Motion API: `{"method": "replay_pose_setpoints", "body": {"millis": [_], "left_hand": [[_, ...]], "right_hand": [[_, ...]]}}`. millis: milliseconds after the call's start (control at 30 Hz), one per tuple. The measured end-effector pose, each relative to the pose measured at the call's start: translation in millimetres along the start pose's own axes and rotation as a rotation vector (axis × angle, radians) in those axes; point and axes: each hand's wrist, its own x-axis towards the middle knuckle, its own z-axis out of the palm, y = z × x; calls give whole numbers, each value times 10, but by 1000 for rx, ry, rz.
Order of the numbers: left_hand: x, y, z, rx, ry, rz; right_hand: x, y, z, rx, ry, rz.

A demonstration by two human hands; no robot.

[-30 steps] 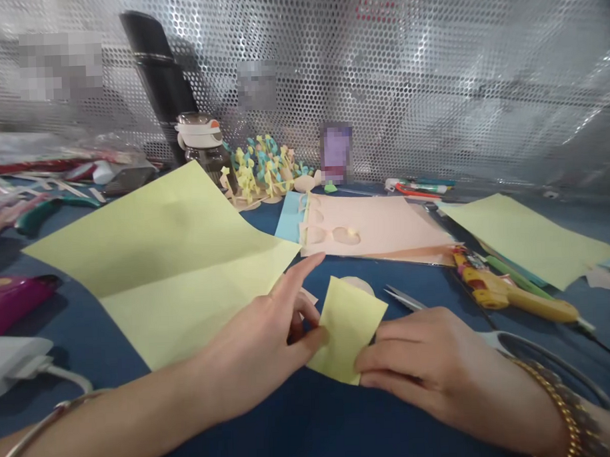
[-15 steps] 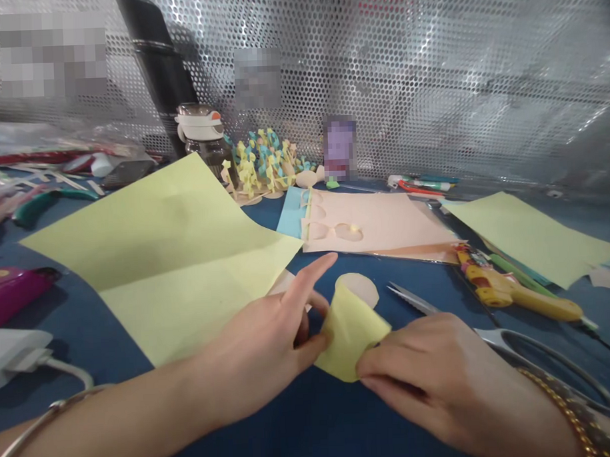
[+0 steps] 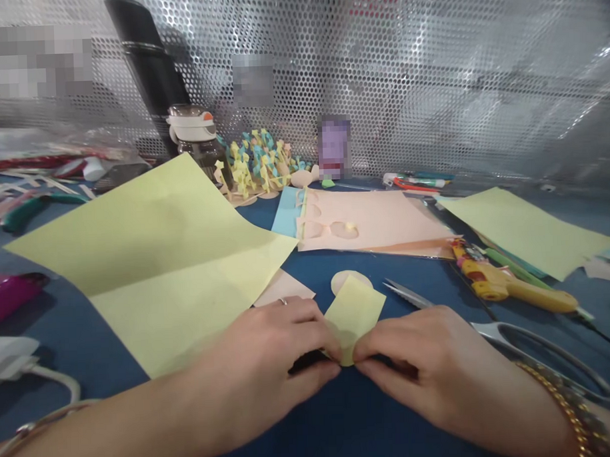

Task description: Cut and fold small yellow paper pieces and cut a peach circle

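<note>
A small yellow paper piece point(image 3: 355, 310) is pinched at its near edge between both hands. My left hand point(image 3: 284, 349) closes thumb and fingers on its lower left edge. On the lower right edge, my right hand point(image 3: 430, 364) does the same, with its fingertips close to the left ones. Just behind the piece lies a pale round disc point(image 3: 343, 278), partly covered by it. Scissors point(image 3: 407, 294) lie beside my right hand, their handles partly behind the wrist. To the left spreads a large creased yellow sheet point(image 3: 184, 219).
Pink paper point(image 3: 379, 212) lies at the back centre. A yellow glue gun point(image 3: 527, 291) and more yellow paper point(image 3: 530, 227) are on the right. Behind are small paper flowers point(image 3: 262, 160) and a bottle point(image 3: 194, 132). A white plug point(image 3: 14, 362) sits at the left.
My left hand's raised index finger has come down, and that hand now pinches the near edge. The small yellow piece looks flatter. The view has shifted slightly.
</note>
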Motion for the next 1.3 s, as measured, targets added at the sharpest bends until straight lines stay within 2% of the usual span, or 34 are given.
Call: {"method": "replay_pose_setpoints", "body": {"millis": [300,433,500,600,700,733,867,967,1067,1200,1300], "left_hand": [[-13,-4,14,-5,-5,19],[-24,-10,41,-18,16,15],[-24,5,41,-28,15,-3],[-10,34,23,-36,-2,-35],[15,38,10,-21,-8,-41],[24,31,12,-14,-14,-35],[47,-27,53,6,-6,3],[55,-79,98,4,24,62],[61,-113,127,8,37,89],[54,-104,120,-26,49,80],[41,-61,71,-127,55,25]], "right_hand": [[-2,-33,16,78,10,-22],[69,9,-129,111,128,45],[275,158,-323,10,228,116],[836,567,-670,-273,343,187],[1507,1044,-891,-588,216,326],[1707,1180,-916,-623,190,342],[2280,1534,-825,-642,99,373],[2498,1645,-682,-620,29,385],[2602,1697,-577,-582,9,407],[2615,1695,-556,-491,98,456],[2505,1601,-617,-364,189,465]]}}
